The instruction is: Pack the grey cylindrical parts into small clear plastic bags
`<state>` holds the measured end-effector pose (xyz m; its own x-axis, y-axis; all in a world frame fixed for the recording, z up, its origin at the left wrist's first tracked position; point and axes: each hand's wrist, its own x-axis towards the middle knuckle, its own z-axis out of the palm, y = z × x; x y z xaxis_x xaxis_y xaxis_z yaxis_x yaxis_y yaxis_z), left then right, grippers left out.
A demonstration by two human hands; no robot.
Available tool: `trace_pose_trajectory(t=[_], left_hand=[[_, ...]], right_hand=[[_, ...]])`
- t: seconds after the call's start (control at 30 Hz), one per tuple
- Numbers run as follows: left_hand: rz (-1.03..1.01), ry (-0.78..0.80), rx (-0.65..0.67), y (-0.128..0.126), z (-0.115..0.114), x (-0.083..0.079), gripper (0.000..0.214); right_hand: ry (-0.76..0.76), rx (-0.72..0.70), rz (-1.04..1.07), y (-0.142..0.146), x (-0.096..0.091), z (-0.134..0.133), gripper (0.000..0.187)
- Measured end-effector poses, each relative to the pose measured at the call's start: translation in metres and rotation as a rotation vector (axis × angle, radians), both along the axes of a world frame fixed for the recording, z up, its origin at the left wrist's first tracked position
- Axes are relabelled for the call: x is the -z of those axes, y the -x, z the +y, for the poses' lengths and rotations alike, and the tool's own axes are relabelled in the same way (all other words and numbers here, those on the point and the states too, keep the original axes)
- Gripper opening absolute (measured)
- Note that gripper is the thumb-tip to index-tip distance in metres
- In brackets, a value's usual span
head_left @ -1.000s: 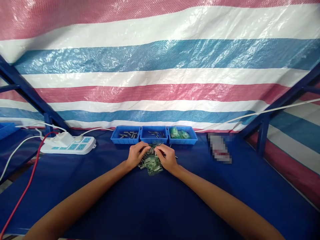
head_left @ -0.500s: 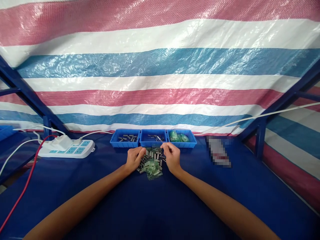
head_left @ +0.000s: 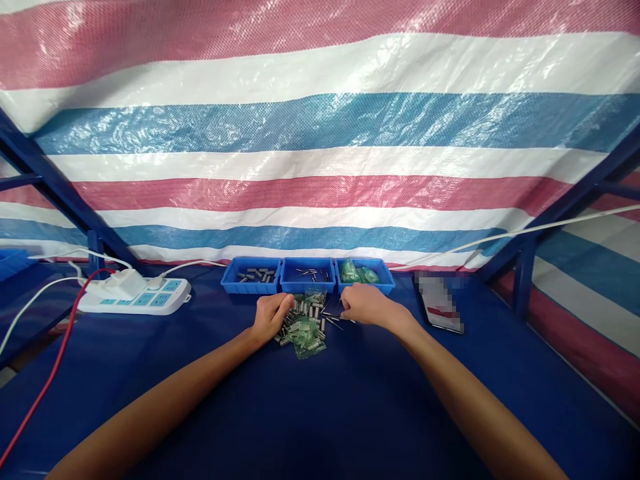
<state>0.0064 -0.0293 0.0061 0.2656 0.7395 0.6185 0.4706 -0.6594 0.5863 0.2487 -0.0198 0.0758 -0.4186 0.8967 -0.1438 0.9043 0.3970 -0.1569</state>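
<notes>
A heap of small green and grey parts (head_left: pixel 306 325) lies on the dark blue table cloth (head_left: pixel 320 407) in front of three blue trays. My left hand (head_left: pixel 270 317) rests at the heap's left edge with its fingers curled closed; what they grip is hidden. My right hand (head_left: pixel 364 304) is to the right of the heap, fingers pinched together just in front of the right tray (head_left: pixel 365 275), which holds green pieces. Thin metal pins (head_left: pixel 334 319) lie beside that hand. The middle tray (head_left: pixel 307 274) holds pins, the left tray (head_left: pixel 251 276) dark grey cylinders.
A white power strip (head_left: pixel 135 295) with white and red cables sits at the left. A dark phone-like object (head_left: pixel 440 303) lies to the right of the trays. A striped tarpaulin (head_left: pixel 320 147) hangs behind the table, flanked by blue frame posts (head_left: pixel 525 267).
My right hand has moved off the heap to the right, toward the right tray. The left hand has stayed at the heap's left edge.
</notes>
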Motion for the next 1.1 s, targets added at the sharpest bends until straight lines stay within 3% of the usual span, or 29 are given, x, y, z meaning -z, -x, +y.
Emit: trace_pose_trajectory(t=[0.13,0.33,0.6,0.67,0.73,0.9,0.97,1.1], left_hand=[[-0.003,-0.016,0.016,0.0,0.0,0.0,0.04],[0.009,-0.025,0.037,0.0,0.001,0.0,0.04],[0.013,-0.035,0.038,-0.001,0.0,0.0,0.039],[0.021,-0.031,0.04,-0.001,0.0,-0.001,0.04],[0.025,-0.031,0.035,0.0,-0.001,-0.001,0.04],[-0.004,-0.037,0.002,-0.001,-0.001,-0.002,0.026],[-0.026,-0.038,-0.006,-0.002,-0.001,-0.002,0.022],[-0.003,-0.019,0.016,-0.004,0.001,-0.003,0.019]], right_hand=[[0.04,-0.01,-0.171,0.004,0.009,-0.004,0.014],[0.031,0.027,-0.133,0.006,0.02,0.004,0.012],[-0.082,0.016,-0.077,0.008,0.008,0.006,0.005],[-0.171,0.069,0.081,0.01,0.004,0.006,0.006],[-0.192,0.114,0.37,0.015,0.003,0.004,0.007],[0.116,0.188,1.286,0.042,0.02,-0.011,0.007],[0.125,0.184,1.447,0.053,0.032,-0.017,0.013],[0.067,0.25,1.558,0.063,0.056,-0.022,0.017]])
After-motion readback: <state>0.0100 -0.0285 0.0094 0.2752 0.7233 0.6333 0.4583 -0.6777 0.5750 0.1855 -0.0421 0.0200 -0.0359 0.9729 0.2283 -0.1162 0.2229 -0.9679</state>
